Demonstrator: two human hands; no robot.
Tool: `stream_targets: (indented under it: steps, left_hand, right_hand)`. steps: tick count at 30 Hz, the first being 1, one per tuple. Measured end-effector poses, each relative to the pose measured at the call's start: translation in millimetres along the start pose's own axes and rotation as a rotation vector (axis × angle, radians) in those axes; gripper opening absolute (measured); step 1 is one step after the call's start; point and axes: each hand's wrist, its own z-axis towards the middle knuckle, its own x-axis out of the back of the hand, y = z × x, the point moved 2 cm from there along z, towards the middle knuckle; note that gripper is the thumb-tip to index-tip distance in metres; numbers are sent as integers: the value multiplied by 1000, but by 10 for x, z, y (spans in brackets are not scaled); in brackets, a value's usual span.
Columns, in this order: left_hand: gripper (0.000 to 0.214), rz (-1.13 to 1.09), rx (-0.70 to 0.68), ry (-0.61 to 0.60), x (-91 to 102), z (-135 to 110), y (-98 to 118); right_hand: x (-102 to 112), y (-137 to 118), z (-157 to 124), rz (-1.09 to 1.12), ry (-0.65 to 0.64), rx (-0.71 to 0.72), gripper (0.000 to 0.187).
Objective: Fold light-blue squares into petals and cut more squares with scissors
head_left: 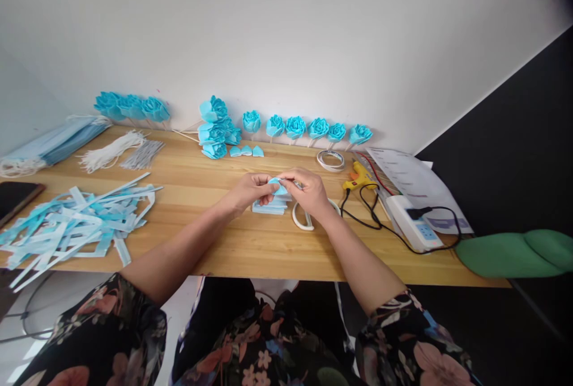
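Note:
My left hand (pixel 253 191) and my right hand (pixel 308 189) meet above the middle of the table. Between them is a small light-blue fabric piece (pixel 279 185), pinched by the fingers of both. Its exact shape is partly covered by my fingertips. Below lies a stack of light-blue fabric pieces (pixel 268 207). White-handled scissors (pixel 303 224) rest under my right hand, their blades hidden. Three blue petal-shaped pieces (pixel 246 151) lie in a row farther back.
Blue fabric flowers (pixel 295 127) on sticks lean along the wall. At left are cut strips (pixel 89 219), face masks (pixel 54 144), white cords (pixel 111 150), grey wires (pixel 142 154) and a phone (pixel 18 198). At right sit tape (pixel 330 161), a yellow glue gun (pixel 357 176) and a power strip (pixel 414 225).

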Motion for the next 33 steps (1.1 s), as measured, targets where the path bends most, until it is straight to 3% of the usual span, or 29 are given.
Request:
stream_targets:
  steps: [8, 21, 30, 33]
  left_hand:
    - [41, -149, 35, -16, -1, 10, -13]
    - [45, -265, 83, -1, -54, -6, 12]
    - [42, -201, 47, 27, -12, 28, -36]
    - [40, -162, 25, 47, -2, 25, -26]
  right_hand:
    - [6, 34, -16, -99, 9, 171, 20]
    - [4, 26, -19, -196, -11, 230, 24]
    - [-23, 62, -29, -164, 7, 164, 26]
    - [-34, 79, -31, -54, 22, 11, 27]
